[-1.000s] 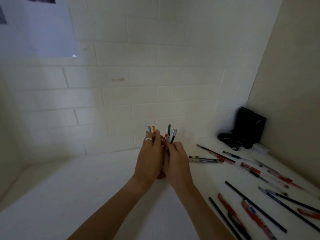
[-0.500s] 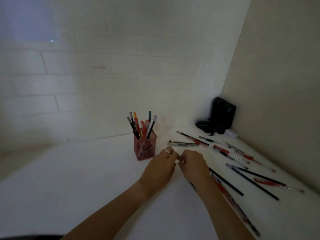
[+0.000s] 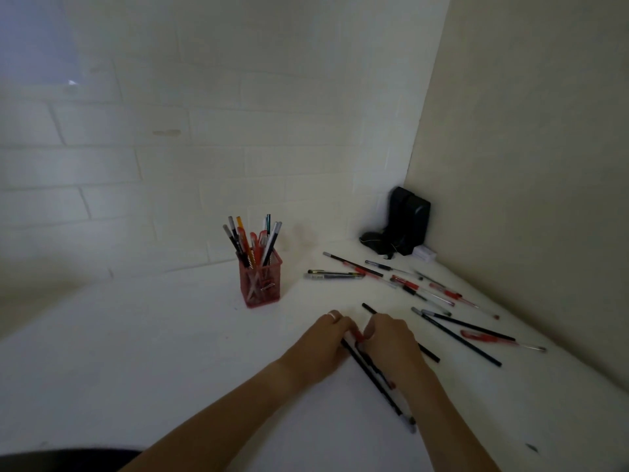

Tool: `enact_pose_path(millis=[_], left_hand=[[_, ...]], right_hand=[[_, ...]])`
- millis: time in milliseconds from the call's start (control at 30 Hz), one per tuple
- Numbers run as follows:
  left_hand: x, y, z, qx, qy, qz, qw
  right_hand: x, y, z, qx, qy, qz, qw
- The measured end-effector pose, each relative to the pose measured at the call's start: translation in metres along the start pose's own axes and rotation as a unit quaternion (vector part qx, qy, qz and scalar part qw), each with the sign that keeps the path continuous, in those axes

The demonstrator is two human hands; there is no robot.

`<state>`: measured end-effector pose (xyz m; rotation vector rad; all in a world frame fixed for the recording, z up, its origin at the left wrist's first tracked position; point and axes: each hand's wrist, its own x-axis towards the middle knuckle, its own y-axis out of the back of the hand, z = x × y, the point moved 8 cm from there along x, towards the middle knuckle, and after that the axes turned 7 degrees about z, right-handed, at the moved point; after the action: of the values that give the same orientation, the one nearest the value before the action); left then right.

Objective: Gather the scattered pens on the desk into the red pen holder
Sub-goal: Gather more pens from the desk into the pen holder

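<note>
- Head view: the red wire-mesh square pen holder stands upright on the white matte surface, already bristling with roughly ten slim pens, caps and tips poking above its rim.
- Head view: my judgement is that the task is about half done; a dozen or so loose black and red plastic pens lie scattered to the holder's right, reaching toward the black fabric pouch in the corner.
- Head view: the left hand and right hand meet over a small bundle of long thin black and red pens lying just in front of the holder; each grip looks pinched around that bundle's far end, the barrels trailing back on the surface.
</note>
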<state>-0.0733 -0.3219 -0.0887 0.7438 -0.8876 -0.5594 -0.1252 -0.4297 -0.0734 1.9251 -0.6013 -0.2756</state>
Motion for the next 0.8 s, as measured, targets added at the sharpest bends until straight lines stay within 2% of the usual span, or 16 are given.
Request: enact_pose_path(millis=[133,300,467,633,800], left_hand=[[0.001,-0.001,-0.003,0.021,0.012,-0.009,1.000],[-0.002,0.005,-0.003,0.034,-0.004,-0.014,0.999],[-0.003,0.005,0.000,0.072,-0.042,-0.034,0.996],[-0.001,0.014,-0.001,0.151,-0.090,-0.027,0.984],[0.003,0.029,-0.023,0.210,-0.046,-0.034,0.976]], right_hand=[[-0.002,-0.002,-0.010,0.090,0.019,0.004,0.996],[0.003,-0.009,-0.001,0.124,-0.011,-0.042,0.991],[0.009,-0.006,0.016,0.106,-0.062,-0.053,0.991],[0.006,0.000,0.021,0.052,-0.067,-0.045,0.995],[-0.006,-0.005,-0.002,0.047,-0.012,-0.083,0.995]])
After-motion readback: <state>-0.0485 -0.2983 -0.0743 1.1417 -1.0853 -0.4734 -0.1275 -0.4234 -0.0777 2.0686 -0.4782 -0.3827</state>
